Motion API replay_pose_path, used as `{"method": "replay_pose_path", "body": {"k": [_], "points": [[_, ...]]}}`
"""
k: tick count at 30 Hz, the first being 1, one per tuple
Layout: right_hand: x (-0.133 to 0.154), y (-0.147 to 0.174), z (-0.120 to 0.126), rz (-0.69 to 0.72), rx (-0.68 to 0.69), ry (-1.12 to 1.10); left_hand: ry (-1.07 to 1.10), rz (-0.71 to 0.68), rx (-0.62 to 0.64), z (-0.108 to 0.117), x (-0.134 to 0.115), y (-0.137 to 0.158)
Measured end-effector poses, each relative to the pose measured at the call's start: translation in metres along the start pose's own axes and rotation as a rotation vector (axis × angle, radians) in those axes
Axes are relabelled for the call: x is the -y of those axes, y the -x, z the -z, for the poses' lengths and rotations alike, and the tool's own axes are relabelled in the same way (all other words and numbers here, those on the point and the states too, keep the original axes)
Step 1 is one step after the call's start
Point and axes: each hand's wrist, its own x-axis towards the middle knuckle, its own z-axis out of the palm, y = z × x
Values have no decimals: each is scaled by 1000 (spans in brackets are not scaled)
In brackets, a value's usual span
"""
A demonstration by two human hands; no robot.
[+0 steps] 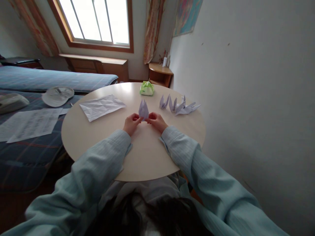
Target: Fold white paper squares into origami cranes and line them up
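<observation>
Between my two hands stands a pale lilac piece of folded origami paper (143, 109), its pointed tips upward. My left hand (132, 123) pinches its lower left side, thumb in front. On the lower right side, my right hand (157, 122) grips it in the same way. Several folded paper cranes (176, 105) of the same colour sit close together on the table, beyond my right hand. A creased, unfolded sheet of paper (101, 107) lies to the left of my left hand.
The round cream table (145, 154) has a green tissue pack (147, 88) at its far edge. Left of it is a bed (49, 98) with a white cap (57, 96) and printed sheets (34, 123). A white wall (246, 98) rises close on the right.
</observation>
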Motion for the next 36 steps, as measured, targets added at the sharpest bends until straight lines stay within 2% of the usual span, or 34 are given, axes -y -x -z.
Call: {"method": "replay_pose_path", "body": {"k": [36], "points": [[3, 1, 0, -25, 15, 9, 31, 22, -1, -2, -3, 1]]}}
